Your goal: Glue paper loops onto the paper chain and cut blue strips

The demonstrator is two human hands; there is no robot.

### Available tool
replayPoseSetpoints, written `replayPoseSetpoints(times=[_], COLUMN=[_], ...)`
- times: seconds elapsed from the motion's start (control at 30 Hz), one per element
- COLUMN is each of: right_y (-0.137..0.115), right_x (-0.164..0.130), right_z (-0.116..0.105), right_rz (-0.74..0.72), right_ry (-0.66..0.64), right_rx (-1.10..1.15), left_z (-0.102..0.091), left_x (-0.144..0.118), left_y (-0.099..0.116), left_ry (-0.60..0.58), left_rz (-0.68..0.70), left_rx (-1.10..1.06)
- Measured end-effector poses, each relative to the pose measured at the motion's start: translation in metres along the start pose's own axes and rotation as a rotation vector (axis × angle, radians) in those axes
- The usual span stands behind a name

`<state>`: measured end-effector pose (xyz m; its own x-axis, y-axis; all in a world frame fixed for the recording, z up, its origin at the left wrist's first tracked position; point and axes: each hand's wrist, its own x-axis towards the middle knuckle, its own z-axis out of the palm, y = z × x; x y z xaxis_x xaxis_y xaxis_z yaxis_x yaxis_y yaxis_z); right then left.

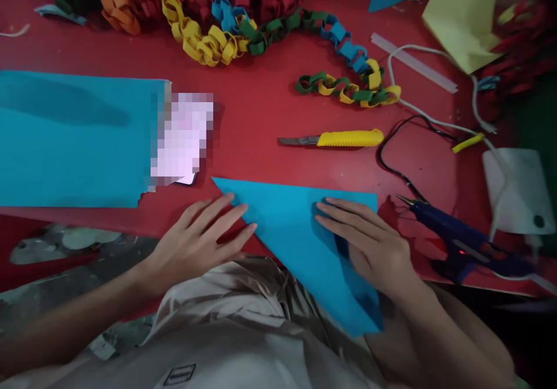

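Observation:
A blue paper folded into a triangle [291, 226] lies at the near edge of the red table [256, 110], its lower tip hanging over my lap. My right hand [369, 247] rests flat on the triangle's right part, fingers pointing left and pressing it down. My left hand [200, 235] lies flat with spread fingers on the table, its fingertips touching the triangle's slanted left edge. Neither hand grips anything.
A large blue sheet [73, 139] lies at left beside a blurred patch. A yellow utility knife [339, 139] sits beyond the triangle. A blue glue gun [461, 241] with cables lies at right. Coloured paper chains [278, 35] cross the back, with a yellow sheet [465, 17] at far right.

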<state>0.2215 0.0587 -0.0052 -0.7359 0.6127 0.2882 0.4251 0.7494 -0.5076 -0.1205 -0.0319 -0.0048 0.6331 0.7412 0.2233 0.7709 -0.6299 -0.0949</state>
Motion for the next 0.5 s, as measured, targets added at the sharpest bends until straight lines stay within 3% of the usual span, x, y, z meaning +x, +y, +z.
replayPoseSetpoints(times=[0.13,0.23,0.37,0.5], right_y=[-0.004,-0.031,-0.098,-0.161], right_x=[0.004,0.002,-0.001,0.015], right_z=[-0.034,-0.07,-0.099,-0.089], right_rz=[0.017,0.049,0.055,-0.17], right_ry=[-0.04,-0.01,0.082,0.02], right_rx=[0.201,0.154,-0.153,-0.475], left_z=[0.006,-0.009,-0.063,-0.129], left_x=[-0.019,-0.024,-0.011,0.018], left_y=[0.016,0.024,0.025,0.029], left_ry=[0.28,0.372,0.327,0.217], left_rz=[0.075,0.073,-0.004,-0.062], left_rx=[-0.001,-0.056,-0.116,-0.161])
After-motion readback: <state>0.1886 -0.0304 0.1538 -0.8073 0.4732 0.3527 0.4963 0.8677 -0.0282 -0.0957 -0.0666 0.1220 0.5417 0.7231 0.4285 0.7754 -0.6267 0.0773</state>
